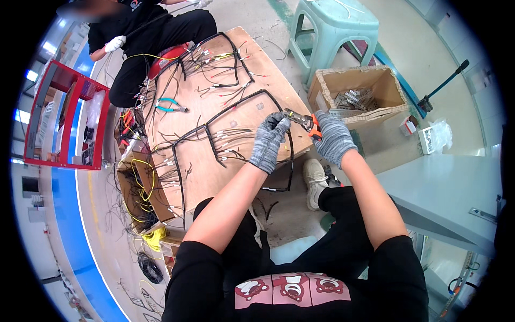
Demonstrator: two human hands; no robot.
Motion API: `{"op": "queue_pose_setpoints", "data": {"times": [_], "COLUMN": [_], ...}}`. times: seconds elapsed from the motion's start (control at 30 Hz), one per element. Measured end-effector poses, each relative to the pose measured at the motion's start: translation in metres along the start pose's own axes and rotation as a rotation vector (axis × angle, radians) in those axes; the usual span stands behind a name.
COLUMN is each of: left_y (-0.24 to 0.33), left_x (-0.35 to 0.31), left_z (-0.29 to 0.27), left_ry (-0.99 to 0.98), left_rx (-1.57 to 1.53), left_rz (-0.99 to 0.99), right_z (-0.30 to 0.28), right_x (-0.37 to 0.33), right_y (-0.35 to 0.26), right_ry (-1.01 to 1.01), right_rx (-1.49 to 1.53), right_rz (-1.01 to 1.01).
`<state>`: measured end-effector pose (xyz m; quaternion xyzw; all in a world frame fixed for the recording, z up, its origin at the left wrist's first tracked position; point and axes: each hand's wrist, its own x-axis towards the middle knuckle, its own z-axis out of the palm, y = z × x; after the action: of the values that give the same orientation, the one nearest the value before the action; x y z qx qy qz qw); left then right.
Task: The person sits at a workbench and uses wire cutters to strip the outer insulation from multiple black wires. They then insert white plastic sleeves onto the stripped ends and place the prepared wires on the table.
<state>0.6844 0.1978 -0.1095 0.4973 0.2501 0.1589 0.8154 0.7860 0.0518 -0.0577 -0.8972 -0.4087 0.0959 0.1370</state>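
Both my hands wear grey knitted gloves and meet over the right edge of a wooden board. My right hand is wrapped round the orange handles of a pair of pliers, whose metal head points left. Close to the jaws, my left hand is closed in a pinch. A small yellow-green bit shows at its fingertips, too small to name. Beneath my hands lies a black taped wire harness, branching over the board with many loose wire ends. Teal-handled pliers rest farther left on the board.
A co-worker in dark clothes and white gloves sits at the far left. Beyond the board stand a green plastic stool and a cardboard box of metal parts. A red rack is at left, a grey table at right.
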Motion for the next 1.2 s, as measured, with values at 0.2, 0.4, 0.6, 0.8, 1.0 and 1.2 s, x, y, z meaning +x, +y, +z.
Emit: {"op": "queue_pose_setpoints", "data": {"times": [0.2,0.4,0.6,0.8,1.0,1.2], "left_y": [-0.006,-0.006,-0.005,-0.005,0.0,0.004], "left_x": [0.003,0.0,0.0,0.0,0.001,0.001], "left_z": [-0.002,0.004,0.004,0.005,0.006,0.007], "left_ry": [0.023,0.053,0.052,0.052,0.048,0.054], "left_rx": [0.072,0.054,0.099,0.132,0.203,0.133], "left_rz": [0.022,0.022,0.037,0.051,0.047,0.004], "right_z": [-0.008,-0.014,-0.013,-0.01,-0.009,-0.008], "right_x": [-0.004,-0.009,-0.007,-0.008,-0.009,-0.007], "right_y": [-0.008,-0.009,-0.008,-0.007,-0.004,-0.001], "right_ry": [0.054,0.106,0.099,0.107,-0.009,-0.042], "right_rx": [-0.038,-0.114,-0.14,-0.153,0.027,0.075], "right_rz": [0.005,-0.014,-0.025,-0.024,0.027,0.02]}}
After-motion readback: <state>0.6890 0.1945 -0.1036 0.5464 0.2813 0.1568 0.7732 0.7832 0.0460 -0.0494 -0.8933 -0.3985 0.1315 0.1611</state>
